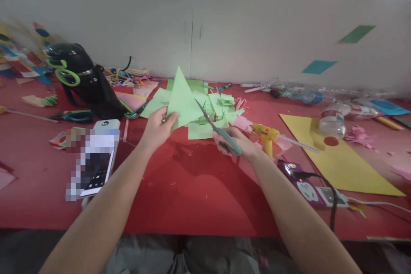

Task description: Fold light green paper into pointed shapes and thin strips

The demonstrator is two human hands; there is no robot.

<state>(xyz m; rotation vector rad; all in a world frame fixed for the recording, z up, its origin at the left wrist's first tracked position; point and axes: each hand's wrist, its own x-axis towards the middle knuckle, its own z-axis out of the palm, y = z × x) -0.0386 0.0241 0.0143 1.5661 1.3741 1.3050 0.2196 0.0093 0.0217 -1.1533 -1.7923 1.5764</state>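
Note:
Between the thumb and fingers of my left hand (160,125) is a pointed piece of light green paper (182,102), its tip upward. My right hand (234,140) grips scissors (226,135) by their grey-green handles. The blades point up and left, close to the paper's right edge; whether they touch it I cannot tell. Beyond both hands lies a heap of light green paper scraps (221,105), some cut into narrow strips. Part of the heap is hidden behind the raised paper.
A phone (99,162) and a black bottle (88,81) stand at left. On the right are a yellow glue gun (267,137), a purple power strip (302,184) with cables, a yellow sheet (340,158) and a plastic bottle (332,122). A white partition (128,17) rises behind the red table (186,197).

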